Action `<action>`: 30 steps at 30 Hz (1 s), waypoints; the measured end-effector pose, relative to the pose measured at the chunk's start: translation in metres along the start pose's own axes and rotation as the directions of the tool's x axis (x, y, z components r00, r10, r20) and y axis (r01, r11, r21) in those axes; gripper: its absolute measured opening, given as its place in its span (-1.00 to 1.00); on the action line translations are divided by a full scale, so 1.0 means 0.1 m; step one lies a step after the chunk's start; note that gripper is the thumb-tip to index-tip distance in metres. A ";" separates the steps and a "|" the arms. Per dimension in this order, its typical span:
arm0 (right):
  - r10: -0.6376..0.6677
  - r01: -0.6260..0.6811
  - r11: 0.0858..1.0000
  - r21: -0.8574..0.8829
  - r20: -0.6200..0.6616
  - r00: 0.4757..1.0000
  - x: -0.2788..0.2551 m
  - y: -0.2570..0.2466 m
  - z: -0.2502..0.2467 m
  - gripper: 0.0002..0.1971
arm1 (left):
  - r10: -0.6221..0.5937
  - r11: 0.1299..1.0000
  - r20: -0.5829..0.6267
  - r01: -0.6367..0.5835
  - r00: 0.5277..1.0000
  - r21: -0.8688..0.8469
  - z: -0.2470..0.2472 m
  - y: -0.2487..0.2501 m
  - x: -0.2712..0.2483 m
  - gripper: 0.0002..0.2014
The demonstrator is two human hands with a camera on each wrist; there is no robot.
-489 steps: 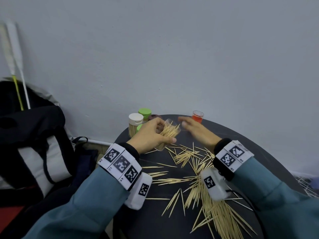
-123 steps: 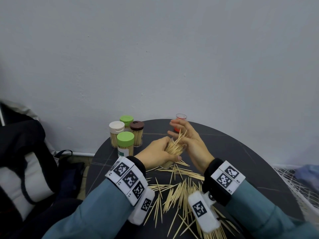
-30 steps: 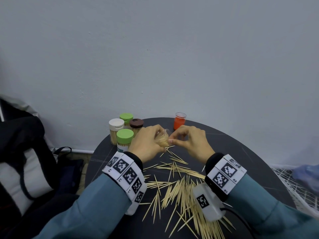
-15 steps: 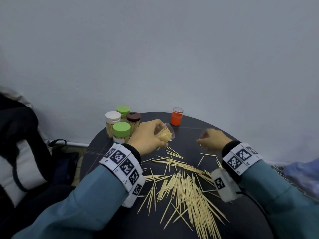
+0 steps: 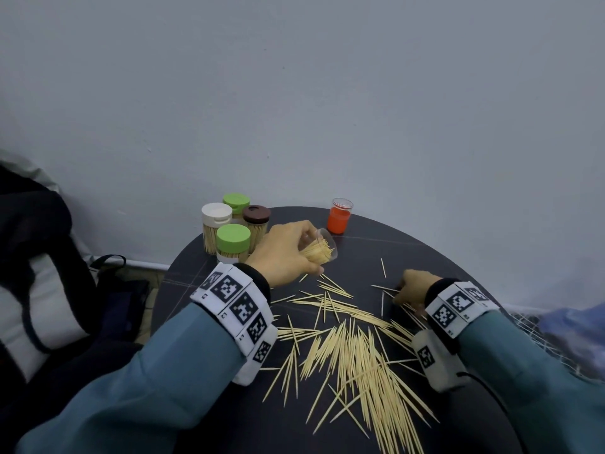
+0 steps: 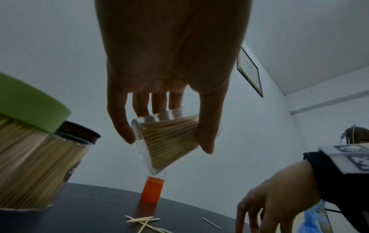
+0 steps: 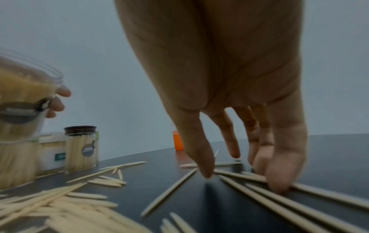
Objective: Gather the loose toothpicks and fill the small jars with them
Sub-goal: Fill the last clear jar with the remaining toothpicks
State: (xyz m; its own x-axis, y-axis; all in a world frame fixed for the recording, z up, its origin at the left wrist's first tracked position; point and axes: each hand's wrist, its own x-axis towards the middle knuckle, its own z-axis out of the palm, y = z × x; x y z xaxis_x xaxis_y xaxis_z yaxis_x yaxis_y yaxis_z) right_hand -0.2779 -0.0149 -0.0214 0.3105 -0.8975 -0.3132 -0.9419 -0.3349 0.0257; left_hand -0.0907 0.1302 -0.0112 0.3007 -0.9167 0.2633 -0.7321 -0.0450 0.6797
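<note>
Filling step. My left hand (image 5: 284, 253) grips the tilted clear jar (image 6: 167, 141), half full. My right hand (image 5: 409, 290), fingers spread, presses loose toothpicks (image 5: 357, 352) at right. Next: pinch 1 bundle, feed the jar's mouth.

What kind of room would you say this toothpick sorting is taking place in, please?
Probably a plain indoor room, perhaps a home or office corner: a small round dark table stands against a bare pale wall, a framed picture hangs higher up, and a black-and-white bag sits beside the table.
</note>
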 end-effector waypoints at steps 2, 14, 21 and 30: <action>-0.054 0.055 0.998 0.029 -0.016 0.998 -0.03 -0.08 0.00 -0.61 | 0.000 1.000 0.009 0.000 1.000 0.003 0.00 0.01 0.00 -0.58; -0.358 0.356 0.933 0.057 0.033 0.933 -0.42 -0.39 0.14 -0.67 | -0.007 1.000 0.013 0.007 1.000 0.017 -0.01 0.02 -0.03 -0.52; -0.427 0.442 0.891 -0.106 0.139 0.893 -0.60 -0.32 0.15 -0.45 | -0.002 1.000 0.005 0.002 1.000 0.027 -0.04 0.02 -0.06 -0.55; -0.417 0.444 0.889 -0.112 0.204 0.886 -0.94 -0.15 0.27 0.12 | -0.013 0.998 0.011 0.012 1.000 0.060 -0.09 -0.02 -0.12 -0.53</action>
State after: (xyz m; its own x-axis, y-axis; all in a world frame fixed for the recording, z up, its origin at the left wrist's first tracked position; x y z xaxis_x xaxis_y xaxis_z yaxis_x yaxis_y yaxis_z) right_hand -0.2966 0.0819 -0.0183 0.6418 -0.5967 -0.4816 -0.6850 -0.7285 -0.0103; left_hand -0.0875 0.1445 -0.0093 0.3032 -0.9204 0.2470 -0.7639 -0.0798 0.6404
